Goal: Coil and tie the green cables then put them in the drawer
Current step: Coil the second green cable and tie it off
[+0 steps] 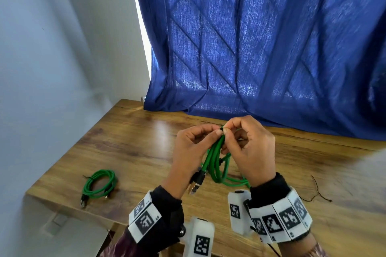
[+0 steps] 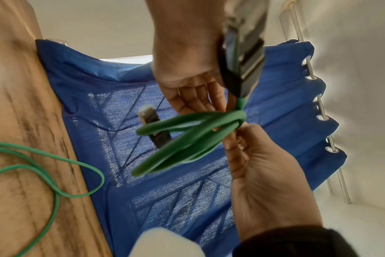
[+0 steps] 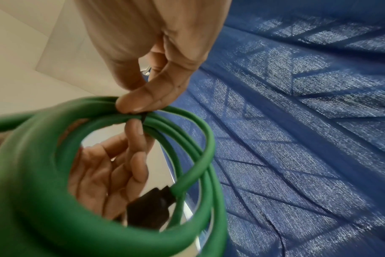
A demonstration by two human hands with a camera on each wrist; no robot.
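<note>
Both hands hold one coiled green cable (image 1: 215,162) upright above the wooden table (image 1: 135,148). My left hand (image 1: 218,133) grips the top of the coil (image 2: 187,139) between thumb and fingers. My right hand (image 1: 226,130) pinches a thin black tie (image 3: 143,116) wrapped round the strands (image 3: 187,156) at that same spot. One black plug (image 1: 197,181) hangs by the left wrist; another plug (image 3: 152,207) shows inside the loop. A second green cable (image 1: 98,183), coiled and tied, lies at the table's left front corner.
A loose green cable (image 1: 236,182) lies on the table under the hands, seen as loops (image 2: 44,173) in the left wrist view. Thin dark ties (image 1: 317,193) lie to the right. A blue curtain (image 1: 250,48) hangs behind the table; a white wall stands on the left.
</note>
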